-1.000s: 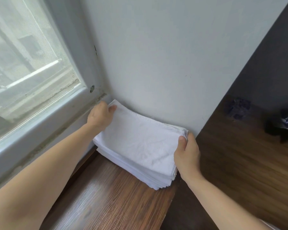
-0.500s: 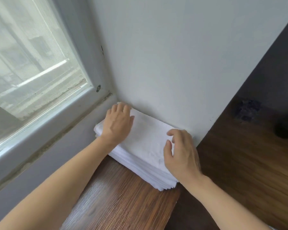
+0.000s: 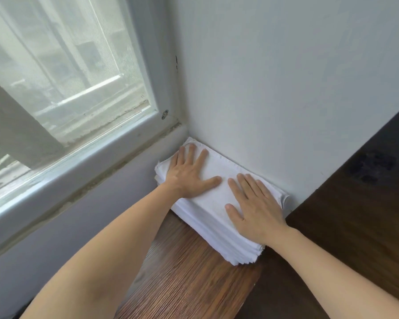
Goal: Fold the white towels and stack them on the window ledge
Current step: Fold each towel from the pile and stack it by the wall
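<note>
**Both hands flat on the towel stack in the corner**

The white wall (image 3: 286, 77) fills the upper right of the view, and the window (image 3: 62, 72) fills the upper left, with its pale frame (image 3: 83, 157) running along the bottom of the glass. No writing, brand or label can be read anywhere.

The wooden ledge (image 3: 189, 277) runs from the bottom of the view up into the corner where wall and window meet. To its right lies a darker wooden surface (image 3: 346, 226).

The stack of folded white towels (image 3: 219, 217) sits on the ledge, pushed into that corner. Its far long edge touches the wall, and its far short end is just beside the strip under the window frame. The long axis of the stack runs along the wall, from the window corner toward the near right. The layered edges of the towels show along the near side and at the near right corner.

Both forearms reach in from the bottom of the view. The left hand (image 3: 189, 176) lies palm down on the far end of the top towel, fingers straight and spread toward the corner, thumb out to the right. The right hand (image 3: 256, 208) lies palm down on the near end, fingers straight and pointing up and left. Neither grip is closed round anything; both hands press flat on the stack.
</note>
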`<control>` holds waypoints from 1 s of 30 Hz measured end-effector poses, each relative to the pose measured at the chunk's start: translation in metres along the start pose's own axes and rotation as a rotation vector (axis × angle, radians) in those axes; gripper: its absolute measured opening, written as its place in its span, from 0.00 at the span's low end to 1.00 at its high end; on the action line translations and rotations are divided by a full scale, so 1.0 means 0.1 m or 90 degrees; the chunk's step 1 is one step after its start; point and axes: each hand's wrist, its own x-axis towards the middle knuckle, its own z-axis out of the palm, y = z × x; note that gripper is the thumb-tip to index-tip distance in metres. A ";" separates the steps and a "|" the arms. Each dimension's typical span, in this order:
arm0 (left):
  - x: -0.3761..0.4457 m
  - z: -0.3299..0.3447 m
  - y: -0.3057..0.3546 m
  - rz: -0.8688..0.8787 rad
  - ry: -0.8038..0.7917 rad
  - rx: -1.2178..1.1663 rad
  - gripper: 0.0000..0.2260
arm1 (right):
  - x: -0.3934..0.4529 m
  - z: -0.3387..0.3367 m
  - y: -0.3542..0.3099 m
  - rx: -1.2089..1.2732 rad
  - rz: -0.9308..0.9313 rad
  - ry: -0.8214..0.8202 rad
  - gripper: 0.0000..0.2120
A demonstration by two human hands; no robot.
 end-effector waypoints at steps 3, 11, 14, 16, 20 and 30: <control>-0.02 -0.08 0.04 -0.004 -0.028 0.011 0.51 | -0.14 -0.12 0.03 -0.012 -0.013 -0.044 0.39; -0.56 -0.51 0.08 0.014 0.061 0.039 0.35 | 0.19 -0.74 -0.42 -0.047 -0.051 0.005 0.20; -1.00 -0.69 -0.14 -0.033 0.168 0.042 0.23 | 0.39 -0.89 -0.82 0.019 -0.095 0.044 0.18; -1.33 -0.78 -0.32 -0.100 0.223 0.021 0.18 | 0.50 -0.96 -1.14 0.056 -0.141 0.064 0.17; -2.10 -0.91 -0.72 -0.245 0.254 0.034 0.18 | 0.60 -0.98 -1.91 0.084 -0.266 0.075 0.15; -4.66 -0.33 -1.20 -0.681 0.362 -0.079 0.14 | -0.19 -0.73 -3.97 0.120 -0.610 0.032 0.16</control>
